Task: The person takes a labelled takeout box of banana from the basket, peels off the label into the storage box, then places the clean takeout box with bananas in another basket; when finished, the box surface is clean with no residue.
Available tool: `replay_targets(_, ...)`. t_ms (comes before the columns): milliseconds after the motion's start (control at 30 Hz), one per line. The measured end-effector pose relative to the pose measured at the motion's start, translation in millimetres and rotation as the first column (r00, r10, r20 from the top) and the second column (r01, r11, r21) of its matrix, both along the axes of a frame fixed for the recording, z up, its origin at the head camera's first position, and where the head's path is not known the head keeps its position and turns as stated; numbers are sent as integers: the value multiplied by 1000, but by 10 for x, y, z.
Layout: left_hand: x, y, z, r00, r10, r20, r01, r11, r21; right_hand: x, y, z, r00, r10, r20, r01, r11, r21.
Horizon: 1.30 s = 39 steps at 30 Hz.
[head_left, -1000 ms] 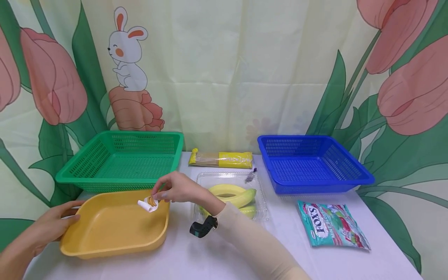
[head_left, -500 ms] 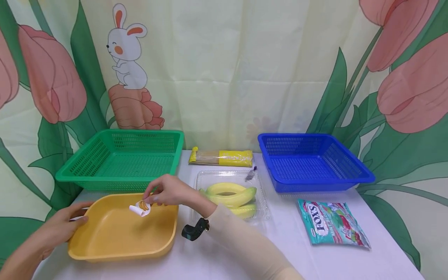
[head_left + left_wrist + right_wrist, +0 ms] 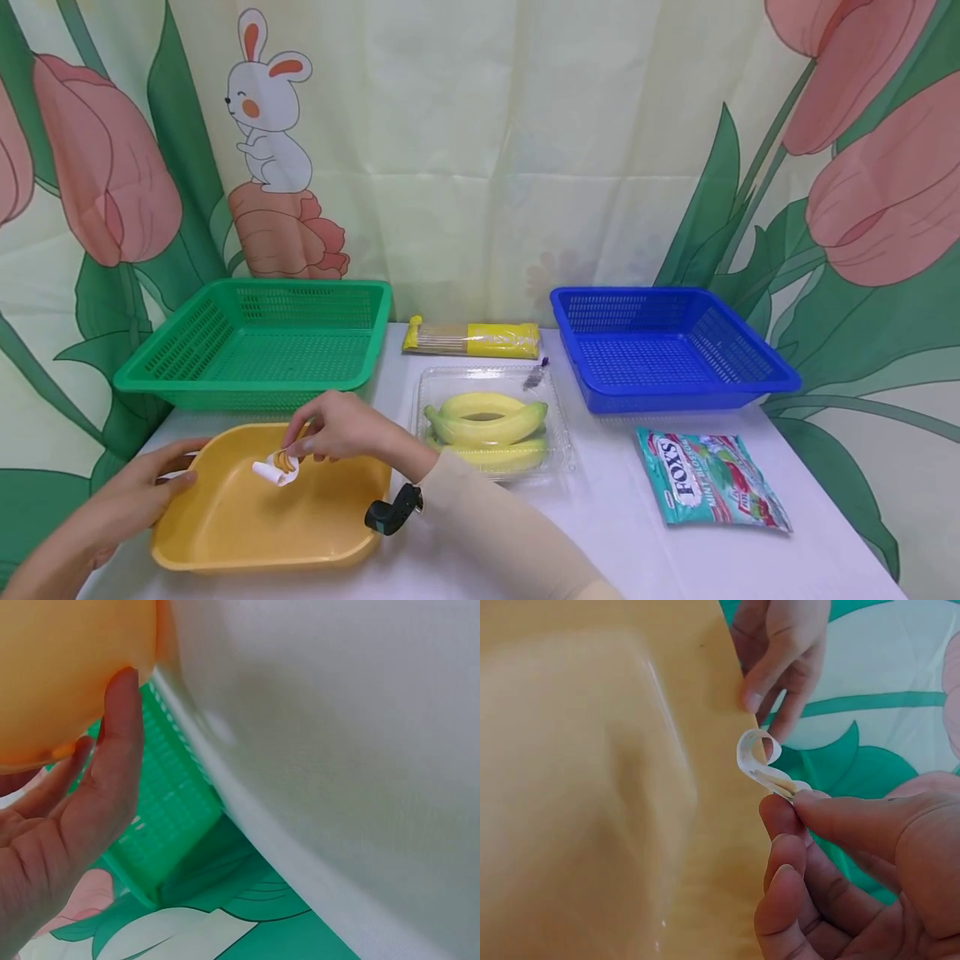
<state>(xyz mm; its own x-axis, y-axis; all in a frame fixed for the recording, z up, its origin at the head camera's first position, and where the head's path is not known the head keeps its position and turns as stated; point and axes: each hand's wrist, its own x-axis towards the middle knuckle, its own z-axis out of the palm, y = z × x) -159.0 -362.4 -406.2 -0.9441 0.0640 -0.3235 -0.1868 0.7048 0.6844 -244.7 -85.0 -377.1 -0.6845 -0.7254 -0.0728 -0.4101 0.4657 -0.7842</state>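
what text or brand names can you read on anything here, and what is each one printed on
"FOX'S" in large white letters on the teal candy bag lying on the white table.
A smaller line under it on the same bag: too small to read for sure.
Yellow packet of sticks: no print readable.
Curled white strip pinched by the right hand over the yellow tray: no lettering visible.
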Motion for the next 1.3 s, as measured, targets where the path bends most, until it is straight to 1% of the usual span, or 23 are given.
replay_targets(133,6,27,1,1000,4,13,-4,1000,-20,23,-62,-40,1000,-25,-10,25,1000,14)
replay_targets(300,8,44,-2,999,27,32,-26,999,-28,20,-124,-81,999,-24,-28,25,999,34)
replay_targets(500,16,44,-4,999,24,24,-23,999,-34,13,-191,-122,1000,-27,-14,27,999,47)
replay_targets(600,17,47,-1,999,27,31,-26,999,-37,3,-217,-134,999,-33,-25,34,998,54)
replay_targets(700,19,57,5,999,34,40,-32,999,-37,1,-241,-141,998,-40,-49,44,996,80)
replay_targets(867,27,63,5,999,33,44,-32,999,-22,36,-293,-145,997,-50,-58,56,991,119)
replay_targets(1000,31,59,-4,997,41,60,-40,999,-20,78,-345,-159,992,-31,-123,55,980,194)
replay_targets(1133,31,53,-7,998,32,48,-30,999,-26,89,-375,-178,978,10,-207,45,965,258)
replay_targets(1200,32,45,-2,998,33,44,-32,999,-20,86,-388,-187,971,27,-237,45,955,294)
replay_targets(1300,32,33,-8,998,40,48,-40,999,-6,80,-403,-198,965,58,-256,36,938,345)
